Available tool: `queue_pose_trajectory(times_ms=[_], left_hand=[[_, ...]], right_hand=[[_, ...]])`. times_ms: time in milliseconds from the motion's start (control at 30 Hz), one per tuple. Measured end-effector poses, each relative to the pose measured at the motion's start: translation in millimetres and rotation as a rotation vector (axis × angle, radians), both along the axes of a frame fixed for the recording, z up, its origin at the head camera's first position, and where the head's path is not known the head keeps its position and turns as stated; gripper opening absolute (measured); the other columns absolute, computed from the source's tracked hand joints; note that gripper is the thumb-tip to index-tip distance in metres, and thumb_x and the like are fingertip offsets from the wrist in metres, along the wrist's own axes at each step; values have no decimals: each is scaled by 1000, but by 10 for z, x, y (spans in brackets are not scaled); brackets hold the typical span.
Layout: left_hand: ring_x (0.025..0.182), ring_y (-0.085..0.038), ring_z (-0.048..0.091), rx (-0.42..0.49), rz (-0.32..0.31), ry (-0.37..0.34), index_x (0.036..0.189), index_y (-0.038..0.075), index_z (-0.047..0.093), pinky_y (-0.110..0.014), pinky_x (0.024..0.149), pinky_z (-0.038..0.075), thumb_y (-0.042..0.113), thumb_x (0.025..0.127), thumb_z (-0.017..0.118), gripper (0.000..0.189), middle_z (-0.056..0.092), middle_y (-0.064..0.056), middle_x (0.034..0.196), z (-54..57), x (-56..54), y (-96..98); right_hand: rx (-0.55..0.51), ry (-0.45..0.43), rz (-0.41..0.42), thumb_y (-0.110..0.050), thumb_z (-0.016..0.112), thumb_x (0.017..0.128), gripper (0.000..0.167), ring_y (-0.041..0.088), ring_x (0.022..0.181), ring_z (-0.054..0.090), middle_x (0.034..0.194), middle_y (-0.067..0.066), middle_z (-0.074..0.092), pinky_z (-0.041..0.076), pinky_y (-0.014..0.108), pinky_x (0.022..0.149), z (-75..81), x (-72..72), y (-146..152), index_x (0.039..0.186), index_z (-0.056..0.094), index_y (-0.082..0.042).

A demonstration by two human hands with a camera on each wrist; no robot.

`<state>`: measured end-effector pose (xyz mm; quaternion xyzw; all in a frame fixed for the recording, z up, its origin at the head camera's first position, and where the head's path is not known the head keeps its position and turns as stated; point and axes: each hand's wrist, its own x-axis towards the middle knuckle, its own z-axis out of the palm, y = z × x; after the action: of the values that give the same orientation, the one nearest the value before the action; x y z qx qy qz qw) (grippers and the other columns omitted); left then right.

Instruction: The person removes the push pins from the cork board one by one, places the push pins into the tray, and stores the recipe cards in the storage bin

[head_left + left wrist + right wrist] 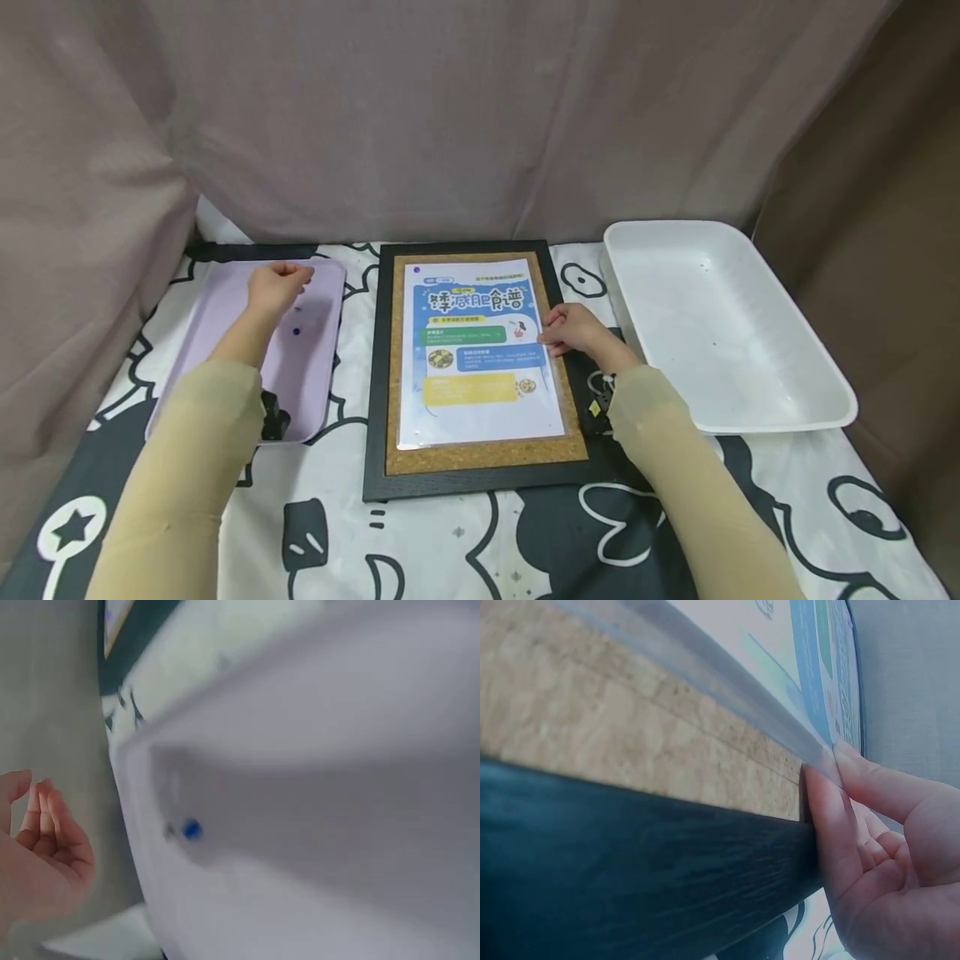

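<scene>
A corkboard (487, 457) with a black frame lies flat, with a laminated poster (480, 421) over it. At the poster's top left corner sits a small purple pushpin (417, 270). My right hand (573, 329) pinches the poster's right edge between thumb and index finger; in the right wrist view that edge stands raised above the cork (630, 727). My left hand (272, 292) hovers over the lilac tray (225, 292), its fingers loosely curled and nothing visible between them. On the tray lies a small blue pushpin (192, 829), with a smaller dark piece beside it.
A large white tray (735, 333) stands to the right of the board. Black-and-white patterned cloth (420, 542) covers the table. Curtains (465, 125) close off the back and sides. Wrist camera gear (275, 417) shows beneath the left forearm.
</scene>
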<state>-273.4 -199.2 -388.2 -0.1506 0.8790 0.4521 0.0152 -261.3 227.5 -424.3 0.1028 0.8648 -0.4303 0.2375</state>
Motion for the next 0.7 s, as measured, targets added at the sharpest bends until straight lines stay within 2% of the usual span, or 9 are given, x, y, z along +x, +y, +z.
queue_pose_trajectory(times_ms=[100, 300, 433, 533, 633, 667, 700], left_hand=[[77, -6, 49, 30, -14, 6, 112, 0, 60, -20, 69, 39, 32, 92, 54, 38, 61, -3, 94, 42, -114, 204], [76, -7, 52, 53, -72, 43, 111, -3, 61, -19, 68, 40, 28, 91, 54, 37, 60, -11, 103, 9, -328, 591], [78, -10, 54, 43, -108, 30, 113, -2, 60, -19, 66, 41, 29, 91, 54, 38, 60, -10, 102, -44, -425, 789], [87, -17, 59, 19, -139, -3, 116, 0, 59, -25, 71, 45, 29, 92, 54, 38, 62, -13, 106, -74, -492, 891], [98, -26, 61, -13, -182, -4, 113, 0, 63, -32, 80, 49, 27, 90, 56, 36, 63, -17, 113, -158, -627, 958], [94, -24, 63, -8, -198, 28, 107, 3, 66, -30, 78, 49, 28, 88, 59, 32, 66, -14, 109, -269, -725, 954], [95, -25, 63, -18, -207, 29, 106, 3, 68, -32, 80, 50, 27, 86, 61, 31, 67, -14, 108, -325, -784, 975]], right_hand=[[-11, 3, 3, -6, 66, 84, 36, 9, 61, 60, 80, 7, 55, 53, 20, 58, -13, -1, 8, 113, 47, 3], [-22, 17, -2, -4, 67, 84, 34, 9, 59, 59, 79, 7, 55, 52, 20, 57, -12, -1, 13, 111, 47, 3], [-22, 15, -11, -4, 67, 84, 35, 9, 59, 59, 81, 8, 54, 52, 20, 56, -2, 10, 9, 112, 48, 3], [-37, 20, -8, -3, 67, 83, 36, 8, 56, 58, 79, 7, 53, 52, 19, 55, 0, 20, -3, 111, 48, 4], [-48, 34, -2, 0, 67, 82, 35, 7, 54, 56, 76, 6, 51, 51, 19, 52, 2, 28, -11, 110, 47, 6], [-49, 35, -3, 0, 67, 81, 35, 7, 53, 56, 76, 6, 51, 51, 19, 52, 2, 32, -12, 110, 47, 6], [-49, 37, -2, 0, 67, 81, 35, 7, 53, 56, 75, 6, 51, 50, 19, 51, 0, 35, -12, 109, 47, 7]])
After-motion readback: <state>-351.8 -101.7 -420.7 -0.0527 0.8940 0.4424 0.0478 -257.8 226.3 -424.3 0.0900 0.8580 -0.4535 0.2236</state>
